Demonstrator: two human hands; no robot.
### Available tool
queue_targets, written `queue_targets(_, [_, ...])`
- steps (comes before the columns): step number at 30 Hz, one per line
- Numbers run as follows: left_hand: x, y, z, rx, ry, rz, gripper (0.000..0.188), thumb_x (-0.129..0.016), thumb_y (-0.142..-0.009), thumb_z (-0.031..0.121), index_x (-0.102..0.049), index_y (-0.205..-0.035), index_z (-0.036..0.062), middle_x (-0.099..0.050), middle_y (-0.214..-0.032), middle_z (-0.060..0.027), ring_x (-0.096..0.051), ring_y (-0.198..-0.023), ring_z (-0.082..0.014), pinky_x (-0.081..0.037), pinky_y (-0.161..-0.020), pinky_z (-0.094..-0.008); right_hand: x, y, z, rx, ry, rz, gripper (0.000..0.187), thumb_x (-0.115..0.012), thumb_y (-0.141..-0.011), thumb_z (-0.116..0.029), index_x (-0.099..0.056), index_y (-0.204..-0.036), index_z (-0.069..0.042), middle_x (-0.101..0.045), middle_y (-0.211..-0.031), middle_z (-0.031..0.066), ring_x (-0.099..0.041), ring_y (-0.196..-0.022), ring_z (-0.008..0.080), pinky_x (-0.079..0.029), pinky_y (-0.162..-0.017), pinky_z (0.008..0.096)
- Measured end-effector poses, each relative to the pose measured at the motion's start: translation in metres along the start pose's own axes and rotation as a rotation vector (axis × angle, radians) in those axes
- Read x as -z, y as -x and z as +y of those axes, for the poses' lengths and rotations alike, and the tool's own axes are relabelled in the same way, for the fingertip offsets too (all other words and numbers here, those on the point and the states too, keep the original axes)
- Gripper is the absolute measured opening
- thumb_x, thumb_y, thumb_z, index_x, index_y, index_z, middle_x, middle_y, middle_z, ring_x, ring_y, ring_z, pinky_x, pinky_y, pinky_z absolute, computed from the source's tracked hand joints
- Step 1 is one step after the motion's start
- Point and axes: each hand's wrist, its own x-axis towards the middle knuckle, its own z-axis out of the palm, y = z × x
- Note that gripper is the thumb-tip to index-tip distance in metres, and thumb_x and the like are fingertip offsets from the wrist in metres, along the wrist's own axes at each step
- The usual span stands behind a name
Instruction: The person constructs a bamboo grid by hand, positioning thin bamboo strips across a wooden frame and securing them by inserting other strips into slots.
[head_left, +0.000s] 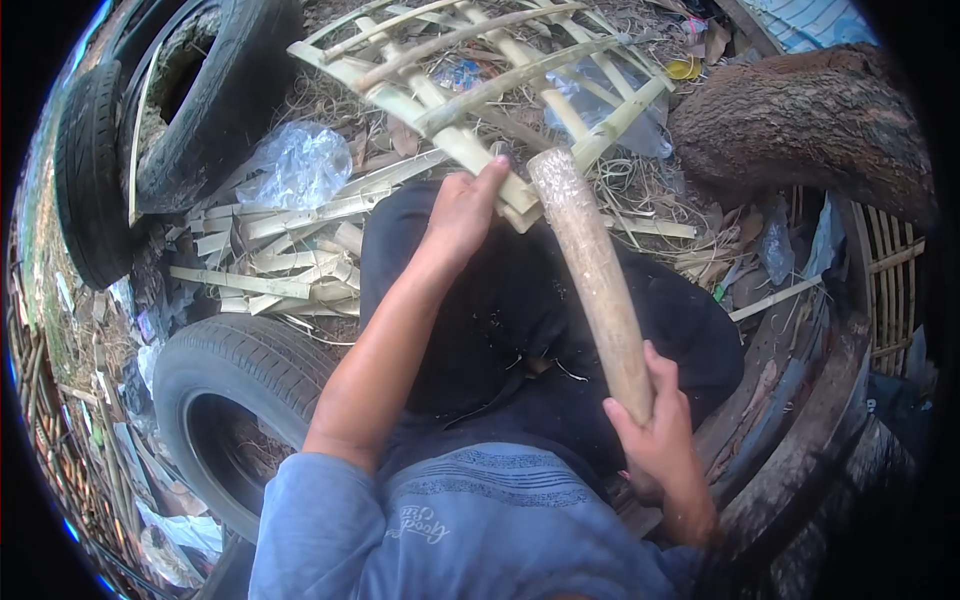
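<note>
My left hand (465, 212) is closed around the near corner of a woven lattice of split bamboo strips (455, 125), its thumb lying along the top strip. The lattice fans out away from me, with wide gaps between its crossing strips. In my right hand (655, 420) is the lower end of a thick, pale wooden stick (592, 275). It slants up and to the left, and its scuffed far end lies close to the lattice corner; whether they touch I cannot tell. My dark-trousered legs are under both.
Cut bamboo strips (290, 275) and shavings litter the ground ahead and left. Tyres (240, 365) stand at the left. A clear plastic bag (300, 163) lies beyond my left knee. A thick log (800, 120) lies at the far right, near a bamboo slat panel (893, 275).
</note>
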Motion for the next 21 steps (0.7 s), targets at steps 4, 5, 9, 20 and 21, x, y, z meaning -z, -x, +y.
queue_targets(4, [0.002, 0.001, 0.008, 0.102, 0.040, -0.109, 0.045, -0.048, -0.100, 0.040, -0.065, -0.093, -0.0013, -0.066, -0.086, -0.0072, -0.062, -0.074, -0.0137, -0.048, -0.072, -0.0278, -0.006, 0.001, 0.013, 0.019, -0.310, 0.100, 0.064, -0.071, -0.083, -0.009, -0.036, -0.136, 0.003, -0.061, -0.116, 0.0284, -0.065, -0.108, 0.0318, -0.050, -0.091, 0.0376])
queue_targets(5, [-0.001, 0.001, 0.011, 0.078, 0.054, -0.088, 0.044, -0.048, -0.099, 0.040, -0.065, -0.095, -0.0008, -0.066, -0.087, -0.0073, -0.062, -0.076, -0.0142, -0.048, -0.073, -0.0280, -0.003, -0.001, 0.010, 0.030, -0.404, 0.157, 0.064, -0.070, -0.082, -0.007, -0.036, -0.136, 0.002, -0.064, -0.108, 0.0262, -0.066, -0.101, 0.0280, -0.051, -0.086, 0.0353])
queue_targets(9, [0.028, 0.007, 0.025, 0.112, 0.073, -0.092, 0.041, -0.050, -0.099, 0.040, -0.063, -0.100, 0.0014, -0.066, -0.090, -0.0057, -0.062, -0.080, -0.0145, -0.048, -0.073, -0.0287, -0.003, 0.006, 0.013, -0.045, -0.304, 0.304, 0.066, -0.070, -0.080, -0.006, -0.036, -0.135, 0.001, -0.065, -0.094, 0.0209, -0.067, -0.086, 0.0254, -0.052, -0.079, 0.0361])
queue_targets(20, [0.044, 0.053, 0.069, 0.235, 0.252, -0.077, 0.032, -0.054, -0.098, 0.038, -0.061, -0.099, 0.0071, -0.063, -0.083, -0.0012, -0.056, -0.071, -0.0088, -0.044, -0.062, -0.0258, -0.009, 0.076, 0.031, -0.476, 0.281, 0.075, 0.073, -0.077, -0.076, -0.032, -0.041, -0.134, -0.008, -0.067, -0.103, 0.0207, -0.066, -0.091, 0.0394, -0.051, -0.083, 0.0456])
queue_targets(21, [0.049, 0.062, 0.068, 0.248, 0.240, -0.073, 0.032, -0.055, -0.097, 0.037, -0.061, -0.101, 0.0059, -0.064, -0.084, -0.0016, -0.059, -0.073, -0.0094, -0.048, -0.065, -0.0270, -0.003, 0.075, 0.032, -0.467, 0.320, 0.000, 0.073, -0.078, -0.075, -0.035, -0.042, -0.133, -0.008, -0.067, -0.104, 0.0198, -0.066, -0.091, 0.0389, -0.051, -0.082, 0.0459])
